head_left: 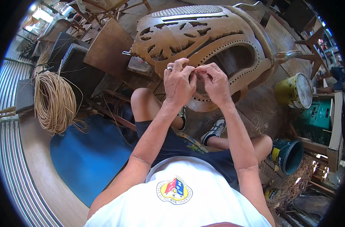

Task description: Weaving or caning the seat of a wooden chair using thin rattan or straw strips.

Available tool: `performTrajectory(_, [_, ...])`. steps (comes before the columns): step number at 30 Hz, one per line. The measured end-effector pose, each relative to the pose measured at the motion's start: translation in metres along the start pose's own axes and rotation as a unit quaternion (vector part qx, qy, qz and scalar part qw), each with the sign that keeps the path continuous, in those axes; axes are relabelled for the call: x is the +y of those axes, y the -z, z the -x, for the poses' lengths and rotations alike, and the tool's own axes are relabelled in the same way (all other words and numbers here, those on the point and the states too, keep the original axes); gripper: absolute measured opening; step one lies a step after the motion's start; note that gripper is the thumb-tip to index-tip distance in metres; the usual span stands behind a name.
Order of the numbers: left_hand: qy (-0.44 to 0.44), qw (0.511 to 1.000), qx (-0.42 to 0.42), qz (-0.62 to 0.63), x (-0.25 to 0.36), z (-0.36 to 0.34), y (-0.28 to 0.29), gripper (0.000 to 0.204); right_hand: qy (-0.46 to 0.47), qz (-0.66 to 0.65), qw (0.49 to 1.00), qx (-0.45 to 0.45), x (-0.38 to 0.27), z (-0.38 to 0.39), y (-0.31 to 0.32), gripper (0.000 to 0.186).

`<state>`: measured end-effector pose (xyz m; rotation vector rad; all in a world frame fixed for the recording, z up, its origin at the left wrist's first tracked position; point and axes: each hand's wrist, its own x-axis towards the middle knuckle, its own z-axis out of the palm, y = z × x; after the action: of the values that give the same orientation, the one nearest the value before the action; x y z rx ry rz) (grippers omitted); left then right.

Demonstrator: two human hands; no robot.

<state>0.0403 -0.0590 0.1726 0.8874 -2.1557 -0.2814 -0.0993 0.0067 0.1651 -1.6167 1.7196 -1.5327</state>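
A carved brown wooden chair frame (261,53) lies tipped over in front of my knees. Small holes run in a row around its oval opening, and leafy cutouts pierce the panel beside it. Woven cane (187,11) fills a section at its far side. Over the near edge of the oval, my left hand (180,85) and my right hand (215,84) meet with fingertips pinched together. Whatever sits between the fingers is too small to make out. A ring shows on the left hand.
To the left hangs a large coil of cane strands (55,102), above a blue surface (89,155). A brown board (108,45) leans behind it. On the right are a yellow bucket (288,90), a green crate (314,115) and an open dark bucket (282,155) beside loose fibres.
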Motion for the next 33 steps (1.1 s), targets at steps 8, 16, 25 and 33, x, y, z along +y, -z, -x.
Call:
performTrajectory(8, [0.026, 0.992, 0.080, 0.098, 0.004, 0.032, 0.015, 0.019, 0.080, 0.154, 0.985, -0.013, -0.007, 0.000, 0.007, 0.015])
performTrajectory(16, [0.492, 0.729, 0.021, 0.475, -0.036, 0.121, 0.006, 0.014, 0.092, 0.201, 0.975, -0.020, -0.011, -0.001, -0.002, 0.014])
performTrajectory(25, [0.403, 0.405, -0.091, 0.815, -0.096, 0.078, -0.093, 0.036, 0.111, 0.253, 0.961, -0.009, -0.013, -0.004, -0.007, 0.011])
performTrajectory(33, [0.343, 0.346, -0.074, 0.870, -0.108, 0.074, -0.120, 0.038, 0.171, 0.235, 0.957, -0.019, -0.008, -0.013, -0.013, 0.009])
